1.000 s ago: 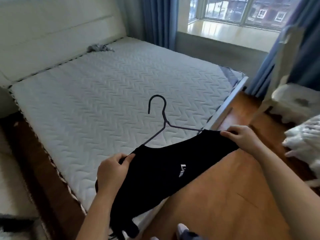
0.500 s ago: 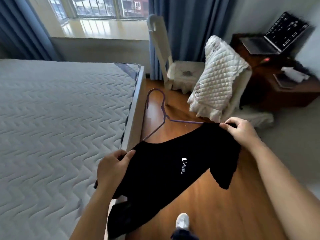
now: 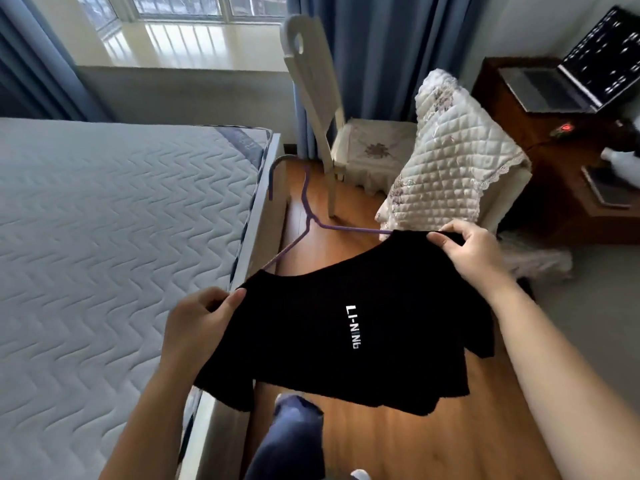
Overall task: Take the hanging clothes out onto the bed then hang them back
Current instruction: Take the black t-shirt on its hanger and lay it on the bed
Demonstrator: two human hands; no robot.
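A black T-shirt with white lettering hangs on a thin purple hanger, held out over the wooden floor beside the bed. My left hand pinches the shirt's left shoulder near the bed's edge. My right hand grips the right shoulder, a little higher. The hanger's hook points away from me, toward the window. Both hanger arms disappear under the shirt's shoulders.
The bare quilted mattress fills the left. A white chair stands by the blue curtains, and a second chair draped with a quilted cover is right of it. A dark desk with a laptop sits at far right. My leg shows below.
My view has swung right, from the bed toward the chairs and desk. The shirt on its hanger stays in both hands and has moved off the mattress to over the floor.
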